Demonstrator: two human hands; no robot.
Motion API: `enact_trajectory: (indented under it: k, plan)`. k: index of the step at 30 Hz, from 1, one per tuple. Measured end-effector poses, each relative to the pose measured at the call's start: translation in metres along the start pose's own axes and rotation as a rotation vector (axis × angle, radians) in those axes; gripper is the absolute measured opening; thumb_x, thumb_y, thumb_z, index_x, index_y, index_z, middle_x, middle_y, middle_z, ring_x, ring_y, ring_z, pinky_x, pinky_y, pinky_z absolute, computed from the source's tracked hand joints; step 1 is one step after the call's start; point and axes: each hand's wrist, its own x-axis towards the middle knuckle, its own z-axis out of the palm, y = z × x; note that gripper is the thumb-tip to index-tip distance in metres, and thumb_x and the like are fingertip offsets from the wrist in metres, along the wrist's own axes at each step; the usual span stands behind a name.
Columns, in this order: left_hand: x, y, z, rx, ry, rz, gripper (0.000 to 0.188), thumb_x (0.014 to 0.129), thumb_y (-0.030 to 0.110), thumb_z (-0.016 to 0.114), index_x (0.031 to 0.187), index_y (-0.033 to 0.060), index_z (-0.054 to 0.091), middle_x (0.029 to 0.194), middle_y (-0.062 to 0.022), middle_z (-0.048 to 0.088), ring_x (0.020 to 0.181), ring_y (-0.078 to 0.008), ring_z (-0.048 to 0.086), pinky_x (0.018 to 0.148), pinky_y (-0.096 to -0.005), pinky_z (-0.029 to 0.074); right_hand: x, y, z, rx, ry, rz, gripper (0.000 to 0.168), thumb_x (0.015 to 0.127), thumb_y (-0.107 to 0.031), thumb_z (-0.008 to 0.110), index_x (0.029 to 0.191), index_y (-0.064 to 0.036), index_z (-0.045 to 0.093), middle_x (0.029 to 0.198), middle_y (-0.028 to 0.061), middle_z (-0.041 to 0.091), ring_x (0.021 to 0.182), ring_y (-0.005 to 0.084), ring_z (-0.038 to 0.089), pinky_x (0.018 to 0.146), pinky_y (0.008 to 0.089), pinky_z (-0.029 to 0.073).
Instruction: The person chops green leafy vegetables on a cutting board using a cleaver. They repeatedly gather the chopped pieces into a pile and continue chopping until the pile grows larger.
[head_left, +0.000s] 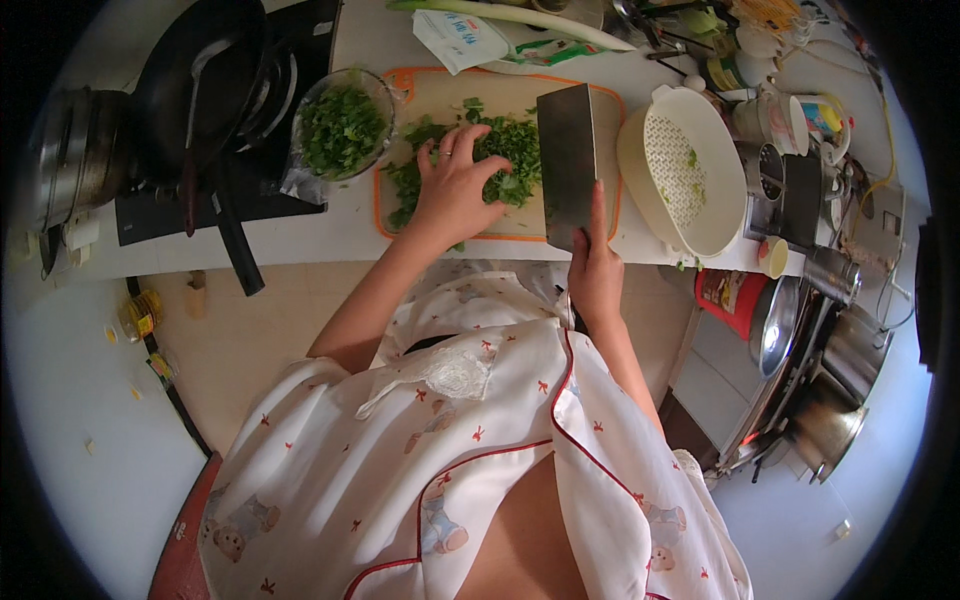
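Observation:
My left hand (459, 184), with a ring on one finger, rests fingers spread over chopped leafy greens (517, 150) on a cutting board with an orange rim (510, 238). In my right hand (598, 277) is the handle of a broad cleaver (568, 165), its blade over the right part of the board beside the greens; one finger lies along the blade. A clear bowl of cut greens (341, 127), with plastic film at its side, stands left of the board. Right of the board sits a cream colander (682, 165) with a few leaf bits inside.
At the left, a black wok (199, 90) with a ladle stands on the cooktop (292, 187), its handle jutting past the counter edge; a steel steamer pot (82, 157) is beside it. Behind the board lie a leek or large scallion (525, 16) and a white packet (459, 39). Cups and utensils crowd the right.

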Motion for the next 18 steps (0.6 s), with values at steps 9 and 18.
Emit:
enact_trajectory:
  k: [9,18]
  plan:
    - [0.008,-0.028,0.064,0.434,0.006,0.117,0.005,0.076,-0.001,0.07,0.076,0.0038,0.069,0.133,-0.012,0.046,0.133,-0.0278,0.035,0.11,-0.0621,0.02,-0.006,0.015,-0.02,-0.003,0.016,0.026,0.075,0.091,-0.001,0.053,0.154,-0.018,0.017,0.075,0.0179,0.064,0.054,0.0354,0.059,0.049,0.0448,0.044]
    - [0.005,-0.023,0.054,0.134,0.031,-0.01,0.017,0.076,0.006,0.073,0.092,0.0064,0.067,0.129,-0.0114,0.049,0.131,-0.0293,0.037,0.11,-0.0598,0.02,-0.008,0.024,-0.036,0.038,-0.012,0.065,0.075,0.09,0.0,0.053,0.154,-0.017,0.017,0.101,0.0186,0.067,0.057,0.0357,0.06,0.051,0.0451,0.046]
